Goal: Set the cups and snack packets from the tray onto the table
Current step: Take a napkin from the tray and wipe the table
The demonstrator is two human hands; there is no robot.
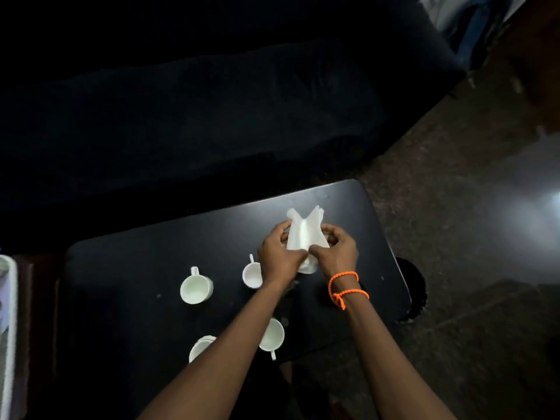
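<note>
Both hands hold a white folded paper napkin (304, 234) above the right half of the black table (136, 268). My left hand (277, 257) grips its left side and my right hand (336, 253) pinches its right side; an orange cord is tied round the right wrist. Several white cups stand on the table: one (196, 287) at centre left, one (252, 274) partly behind my left hand, one (271, 335) between my forearms, and one (200, 348) partly under my left forearm. No snack packets are visible.
A dark sofa (212, 116) runs along the far side of the table. A pale tray edge (9, 328) shows at the far left. Speckled stone floor (454, 207) lies to the right, with a dark round object (413, 289) beside the table's right edge.
</note>
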